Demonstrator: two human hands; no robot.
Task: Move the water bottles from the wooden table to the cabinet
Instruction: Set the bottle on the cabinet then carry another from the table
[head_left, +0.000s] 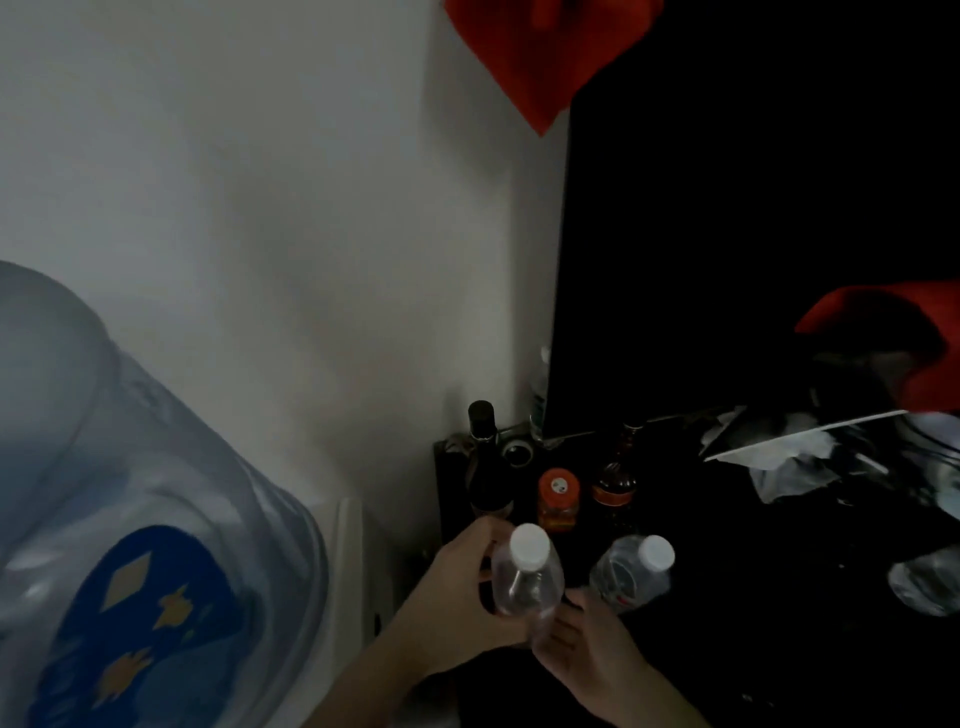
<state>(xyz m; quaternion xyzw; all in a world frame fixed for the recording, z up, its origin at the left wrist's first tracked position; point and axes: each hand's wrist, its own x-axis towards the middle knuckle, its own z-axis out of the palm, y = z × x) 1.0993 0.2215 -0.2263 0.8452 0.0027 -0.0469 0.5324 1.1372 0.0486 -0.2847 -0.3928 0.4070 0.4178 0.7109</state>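
A clear water bottle (529, 574) with a white cap is held upright between both hands at the bottom centre. My left hand (462, 597) wraps its left side. My right hand (582, 644) touches its lower right side with the palm partly spread. A second clear water bottle (631, 571) with a white cap stands on the dark cabinet top (727, 597) just to the right. Part of a third clear bottle (927, 582) shows at the right edge.
A dark wine bottle (485, 457), an orange-lidded jar (558, 499) and a brown bottle (615, 473) stand behind. A black screen (753, 234) rises at the back, with white papers (789, 457) and red cloth (893, 338) on the right. A large water-dispenser jug (130, 519) fills the left.
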